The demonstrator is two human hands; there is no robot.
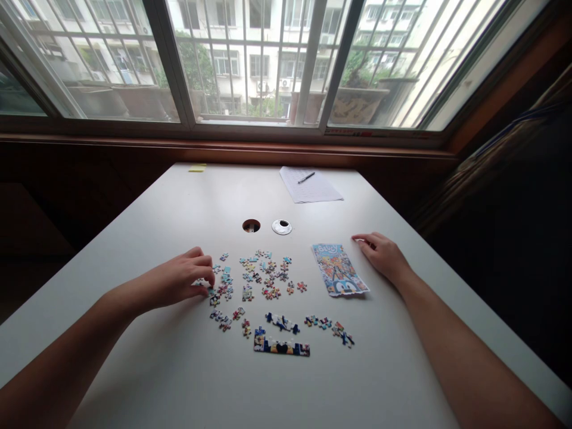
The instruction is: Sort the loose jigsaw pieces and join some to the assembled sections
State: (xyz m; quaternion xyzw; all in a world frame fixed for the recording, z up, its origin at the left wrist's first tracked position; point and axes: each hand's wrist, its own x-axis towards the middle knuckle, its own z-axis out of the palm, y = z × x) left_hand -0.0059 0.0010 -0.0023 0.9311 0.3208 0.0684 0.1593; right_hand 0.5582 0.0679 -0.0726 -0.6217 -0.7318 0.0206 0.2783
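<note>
My left hand (192, 275) is over the left edge of the loose jigsaw pieces, its thumb and fingertips closed around a small puzzle piece (211, 291). Loose puzzle pieces (270, 268) lie in clusters between my hands. Closest to me is a joined strip of puzzle (281, 348) with dark blue and tan parts. Just beyond it sits a shorter joined strip (282, 322). To the right is a creased picture sheet (340, 270) with a crowded cartoon print. Beside that sheet my right hand (381, 255) rests on the table, index finger stretched out, holding nothing.
The white table (179, 381) has a round cable hole (251, 226) with its silver cover (282, 227) alongside. Farther back are paper sheets (308, 186) with a pen (306, 177) on top, and yellow sticky notes (197, 168). A barred window (254, 71) stands behind.
</note>
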